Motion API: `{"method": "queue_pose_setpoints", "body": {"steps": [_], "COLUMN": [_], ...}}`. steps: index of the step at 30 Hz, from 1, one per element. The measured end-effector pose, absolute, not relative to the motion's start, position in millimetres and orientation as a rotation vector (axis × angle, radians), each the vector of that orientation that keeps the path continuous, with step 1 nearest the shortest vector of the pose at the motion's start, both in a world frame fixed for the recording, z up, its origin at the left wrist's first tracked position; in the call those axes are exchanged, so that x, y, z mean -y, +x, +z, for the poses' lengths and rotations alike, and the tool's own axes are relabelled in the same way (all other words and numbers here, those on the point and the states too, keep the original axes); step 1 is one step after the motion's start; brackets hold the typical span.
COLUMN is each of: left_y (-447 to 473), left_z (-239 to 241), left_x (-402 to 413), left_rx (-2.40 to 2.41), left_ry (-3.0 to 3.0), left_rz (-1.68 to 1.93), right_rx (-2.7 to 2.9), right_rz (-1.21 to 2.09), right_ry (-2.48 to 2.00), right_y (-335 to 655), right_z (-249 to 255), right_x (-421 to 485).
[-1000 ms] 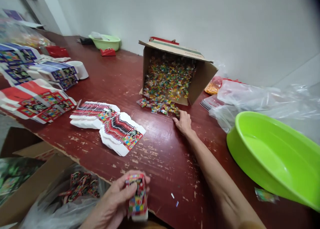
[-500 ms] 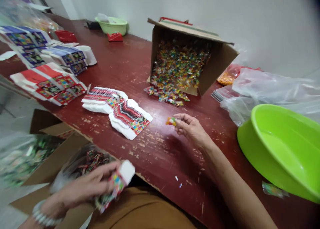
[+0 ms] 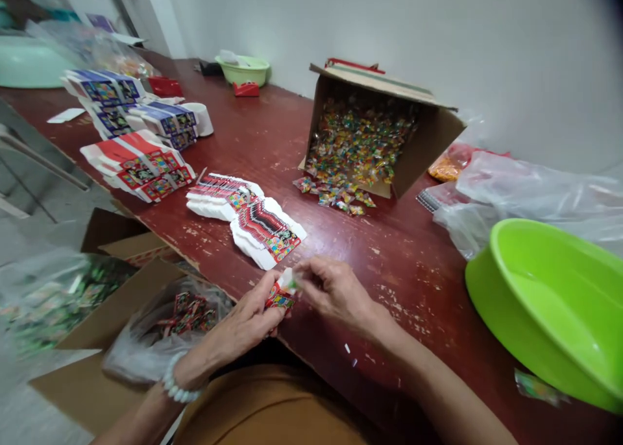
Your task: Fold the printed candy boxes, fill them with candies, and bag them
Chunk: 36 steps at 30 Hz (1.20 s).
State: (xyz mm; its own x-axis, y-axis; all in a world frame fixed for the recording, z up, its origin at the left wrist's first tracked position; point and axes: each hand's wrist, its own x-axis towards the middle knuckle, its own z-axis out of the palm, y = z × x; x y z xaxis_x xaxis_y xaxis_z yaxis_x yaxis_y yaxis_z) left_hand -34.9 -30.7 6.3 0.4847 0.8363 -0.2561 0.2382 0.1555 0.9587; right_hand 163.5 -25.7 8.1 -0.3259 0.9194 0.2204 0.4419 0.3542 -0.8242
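My left hand (image 3: 243, 325) is closed round a small red printed box (image 3: 280, 296) at the near edge of the dark red table (image 3: 399, 263). My right hand (image 3: 335, 289) meets it there, fingers pinched at the box's open white end; the small sweet it carried is hidden between the fingers. Just beyond lie two fanned stacks of flat red-and-white box blanks (image 3: 253, 215). Farther back a cardboard carton (image 3: 384, 124) lies on its side, spilling colourful wrapped sweets (image 3: 335, 195) onto the table.
A lime green basin (image 3: 549, 302) sits at the right beside clear plastic bags (image 3: 525, 192). Folded red and blue boxes (image 3: 131, 133) are piled at the left. Below the table edge stand an open carton (image 3: 82, 341) and a bag of filled boxes (image 3: 180, 315).
My right hand picked a sweet from the spill by the carton and brought it back to the box. My left hand lifted the box from lap height up to the table edge.
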Motion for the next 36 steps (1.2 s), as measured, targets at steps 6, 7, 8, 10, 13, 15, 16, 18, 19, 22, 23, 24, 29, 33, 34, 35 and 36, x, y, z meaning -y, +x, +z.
{"method": "queue_pose_setpoints", "body": {"steps": [6, 7, 8, 10, 13, 15, 16, 18, 19, 22, 23, 24, 29, 33, 34, 35, 36], "left_y": [-25, -24, -23, -20, -15, -12, -11, -10, -10, -11, -12, -13, -12, -11, -11, -12, -13], "left_z": [-6, -8, -10, -11, -10, -9, -9, -8, -9, -12, -14, -15, -12, -4, -4, -5, -6], "left_x": [26, 26, 26, 26, 29, 32, 32, 33, 33, 31, 30, 29, 30, 29, 28, 27, 26], "left_rx": [-1.017, -1.052, -1.077, -1.1, -1.032, -0.968, -0.943, -0.923, -0.918, -0.893, -0.87, -0.842, -0.828, -0.818, -0.791, -0.757, -0.732], "left_ry": [0.885, 0.792, 0.727, 0.67, 0.736, 0.807, 0.824, 0.77, 0.71, 0.472, 0.402, 0.353, 0.464, 0.555, 0.562, 0.571, 0.576], "left_rz": [0.759, 0.777, 0.78, 0.799, 0.835, 0.846, 0.844, 0.838, 0.822, 0.723, 0.699, 0.682, 0.786, 0.776, 0.763, 0.753, 0.745], "right_rx": [1.645, 1.569, 1.482, 1.285, 1.102, 1.09, 1.108, 1.194, 1.281, 1.631, 1.734, 1.801, 1.464, 1.079, 1.046, 1.016, 0.999], "right_rz": [1.1, 1.14, 1.16, 1.199, 1.456, 1.623, 1.621, 1.414, 1.233, 0.683, 0.576, 0.525, 1.104, 1.546, 1.581, 1.604, 1.621], "right_ry": [-1.165, -1.168, -1.178, -1.19, -1.12, -1.028, -0.999, -1.001, -1.012, -0.967, -0.933, -0.914, -1.063, -1.028, -1.006, -0.989, -0.979], "right_y": [156, 156, 156, 154, 147, 141, 139, 137, 137, 140, 141, 141, 137, 135, 135, 135, 134], "right_z": [4, 3, 1, -3, -11, -17, -20, -25, -27, -27, -26, -25, -18, -7, -5, -4, -3], "right_x": [30, 28, 27, 24, 21, 21, 21, 22, 23, 26, 27, 28, 28, 22, 21, 20, 20]}}
